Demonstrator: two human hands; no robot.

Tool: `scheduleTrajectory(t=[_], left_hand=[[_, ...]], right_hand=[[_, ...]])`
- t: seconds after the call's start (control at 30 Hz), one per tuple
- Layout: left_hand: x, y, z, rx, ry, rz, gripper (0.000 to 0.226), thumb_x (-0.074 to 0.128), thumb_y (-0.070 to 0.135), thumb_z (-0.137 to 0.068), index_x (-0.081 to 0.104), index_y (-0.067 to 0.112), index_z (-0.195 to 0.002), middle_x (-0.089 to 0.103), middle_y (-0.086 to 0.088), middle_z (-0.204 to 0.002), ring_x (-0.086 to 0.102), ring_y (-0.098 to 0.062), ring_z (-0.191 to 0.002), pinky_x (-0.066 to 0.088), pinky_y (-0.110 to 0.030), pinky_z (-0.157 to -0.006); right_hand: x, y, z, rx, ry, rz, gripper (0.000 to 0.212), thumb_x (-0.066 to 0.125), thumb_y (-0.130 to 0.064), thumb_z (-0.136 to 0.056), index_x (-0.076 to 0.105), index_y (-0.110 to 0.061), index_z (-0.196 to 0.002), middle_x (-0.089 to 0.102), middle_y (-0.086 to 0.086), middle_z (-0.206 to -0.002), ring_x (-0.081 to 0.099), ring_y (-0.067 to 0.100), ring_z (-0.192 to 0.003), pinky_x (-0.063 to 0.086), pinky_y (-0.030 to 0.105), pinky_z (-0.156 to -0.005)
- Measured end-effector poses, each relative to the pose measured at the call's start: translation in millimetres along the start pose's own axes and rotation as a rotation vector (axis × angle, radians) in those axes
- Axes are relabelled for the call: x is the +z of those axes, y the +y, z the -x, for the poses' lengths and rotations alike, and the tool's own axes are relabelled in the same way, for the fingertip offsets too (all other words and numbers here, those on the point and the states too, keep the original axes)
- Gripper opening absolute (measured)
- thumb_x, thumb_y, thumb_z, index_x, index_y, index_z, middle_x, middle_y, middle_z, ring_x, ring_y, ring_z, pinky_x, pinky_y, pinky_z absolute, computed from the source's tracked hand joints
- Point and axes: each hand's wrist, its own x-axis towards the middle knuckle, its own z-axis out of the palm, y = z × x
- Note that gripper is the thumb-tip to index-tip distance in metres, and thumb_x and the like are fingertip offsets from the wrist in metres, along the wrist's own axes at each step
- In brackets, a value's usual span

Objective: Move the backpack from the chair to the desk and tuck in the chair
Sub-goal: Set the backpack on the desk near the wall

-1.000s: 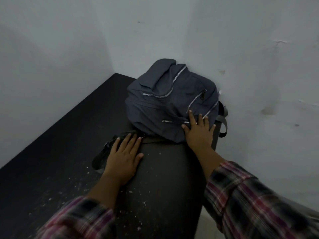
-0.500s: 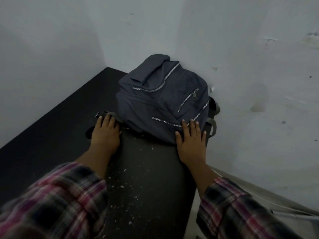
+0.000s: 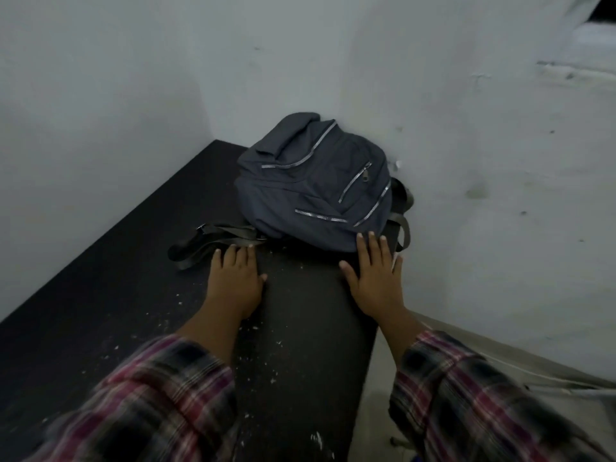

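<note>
Both hands have been sliding along the chair back (image 3: 300, 328), left hand (image 3: 235, 285) and right hand (image 3: 375, 281) lying flat, fingers released, pushing it in, while the backpack (image 3: 310, 181) is sitting on the desk (image 3: 110, 261).

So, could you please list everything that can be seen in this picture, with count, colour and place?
backpack: one, dark grey with silver zips, on the desk in the wall corner
strap: one, dark, lying on the desk left of the backpack
desk: one, black, speckled with white bits
chair back: one, dark grey, in front of the backpack
walls: two, pale grey, behind
left hand: one, flat on the chair back
right hand: one, flat on the chair back
sleeves: two, red plaid
</note>
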Motion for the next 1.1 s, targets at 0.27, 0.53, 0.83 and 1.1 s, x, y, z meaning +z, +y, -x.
scheduleTrajectory(t=[0.27,0.53,0.83,1.1], left_hand=[[-86,46,48,0.138,0.149,0.077,0.062,0.028,0.044,-0.101,0.023,0.010,-0.152,0.035,-0.011,-0.155,0.027,-0.027,-0.144,0.017,-0.046,-0.118],[-204,95,124,0.220,0.298,0.112,0.062,0.028,0.045,-0.101,0.021,0.012,-0.153,0.033,-0.012,-0.156,0.023,-0.030,-0.147,0.016,-0.048,-0.118],[-290,142,244,0.189,0.403,0.068,0.062,0.026,0.046,-0.101,0.026,0.009,-0.149,0.035,-0.015,-0.155,0.028,-0.031,-0.144,0.019,-0.050,-0.117],[-322,211,368,0.144,0.490,0.073,0.060,0.023,0.046,-0.102,0.028,0.010,-0.149,0.038,-0.014,-0.153,0.029,-0.031,-0.143,0.019,-0.049,-0.117]], right_hand=[[-91,-4,47,0.011,-0.085,0.046,0.072,0.020,-0.062,-0.096,0.009,-0.024,-0.155,0.008,0.001,-0.165,0.000,0.020,-0.152,-0.005,0.058,-0.118],[-213,-20,100,-0.021,-0.035,0.078,0.073,0.017,-0.064,-0.095,0.007,-0.024,-0.156,0.004,0.000,-0.165,-0.002,0.019,-0.152,-0.010,0.059,-0.117],[-343,-7,172,-0.062,0.080,0.123,0.071,0.013,-0.061,-0.097,0.006,-0.022,-0.156,0.006,0.001,-0.165,-0.002,0.018,-0.152,-0.011,0.059,-0.117],[-424,40,270,-0.124,0.145,0.148,0.072,0.012,-0.061,-0.097,0.008,-0.021,-0.155,0.009,0.001,-0.165,0.000,0.018,-0.152,-0.011,0.060,-0.117]])
